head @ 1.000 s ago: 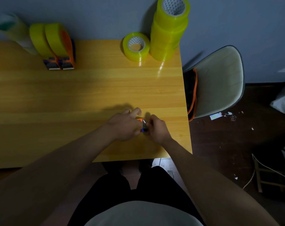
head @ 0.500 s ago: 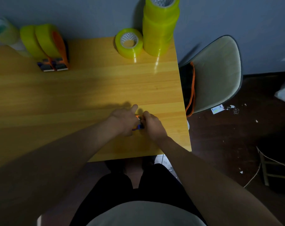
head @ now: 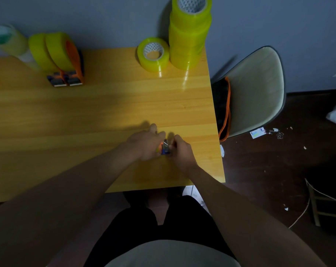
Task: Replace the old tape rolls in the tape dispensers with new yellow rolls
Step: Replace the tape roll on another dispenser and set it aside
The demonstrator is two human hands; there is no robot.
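A small orange and blue tape dispenser [head: 164, 147] sits between my two hands near the table's front right corner, mostly hidden by my fingers. My left hand [head: 146, 143] wraps its left side and my right hand [head: 179, 149] pinches its right end at the metal blade. At the back left, two dispensers loaded with yellow rolls [head: 61, 58] stand side by side. A single yellow roll [head: 153, 54] lies flat at the back, beside a tall stack of yellow rolls [head: 190, 33].
The wooden table [head: 97, 105] ends just right of my hands. A pale chair [head: 257, 89] with an orange strap stands past that edge. A pale roll [head: 9, 43] leans at the back left corner. Scraps and a cable litter the dark floor.
Both hands have stayed on the small dispenser at the same spot, with fingers shifting slightly. The camera has tilted a little, so the stack of rolls shows more fully.
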